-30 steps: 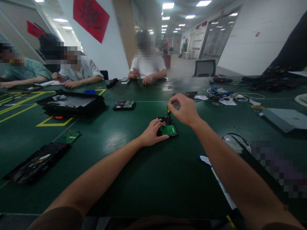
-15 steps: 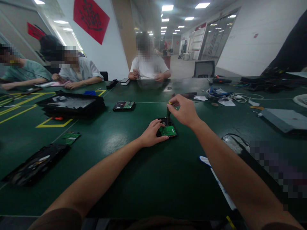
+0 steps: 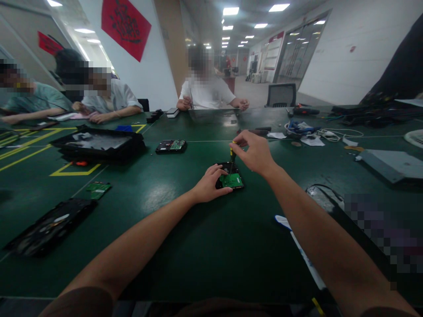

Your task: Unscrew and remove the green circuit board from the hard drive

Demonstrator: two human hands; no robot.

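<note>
Your left hand (image 3: pixel 210 185) grasps the hard drive (image 3: pixel 227 166); your right hand (image 3: pixel 254 152) pinches a screwdriver (image 3: pixel 232 155), shaft pointing down by the green circuit board (image 3: pixel 234 180) beside your left fingers.

Smooth glossy tabletop (image 3: pixel 201 246), plastic-looking screwdriver handle (image 3: pixel 231 152), matt metal-looking box (image 3: pixel 393 163)

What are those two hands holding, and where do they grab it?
The right hand pinches a screwdriver by the top of its handle. The left hand holds the drive by its left side.
</note>
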